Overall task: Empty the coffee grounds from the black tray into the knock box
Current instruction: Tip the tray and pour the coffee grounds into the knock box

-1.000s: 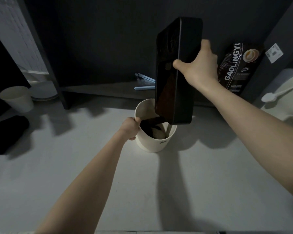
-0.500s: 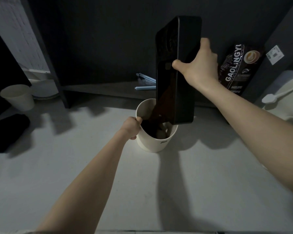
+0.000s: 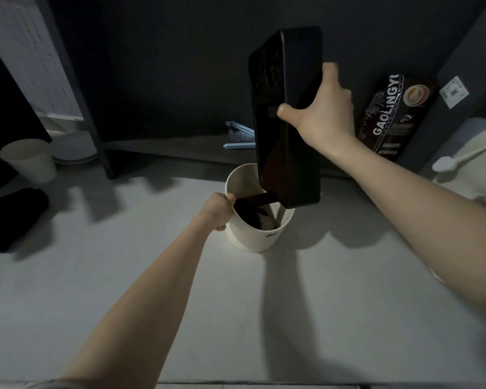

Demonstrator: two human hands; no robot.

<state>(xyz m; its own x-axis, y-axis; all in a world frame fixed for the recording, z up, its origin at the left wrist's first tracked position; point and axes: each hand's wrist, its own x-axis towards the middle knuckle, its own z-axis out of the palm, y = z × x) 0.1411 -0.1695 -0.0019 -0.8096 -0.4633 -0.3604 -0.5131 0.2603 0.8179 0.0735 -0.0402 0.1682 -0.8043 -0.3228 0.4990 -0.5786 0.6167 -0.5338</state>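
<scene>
The black tray (image 3: 289, 153) stands almost upright above the white, round knock box (image 3: 253, 237). My right hand (image 3: 320, 108) grips the tray's right edge near the top, thumb on its inner face. The tray's lower end hangs over the box's back rim. Dark coffee grounds (image 3: 253, 217) lie inside the box under its black knock bar (image 3: 257, 199). My left hand (image 3: 218, 210) is closed on the box's left rim and holds it on the white counter (image 3: 124, 276).
A dark coffee bag (image 3: 390, 116) leans on the wall at the right, beside a white appliance with a white spoon (image 3: 446, 164). A paper cup (image 3: 30, 160) and a black cloth (image 3: 11, 217) lie at the left. Blue-white items (image 3: 239, 136) rest on the low shelf.
The flow of grounds seen half a second ago has stopped. The tray stands at the same steep tilt, and both hands keep their grips.
</scene>
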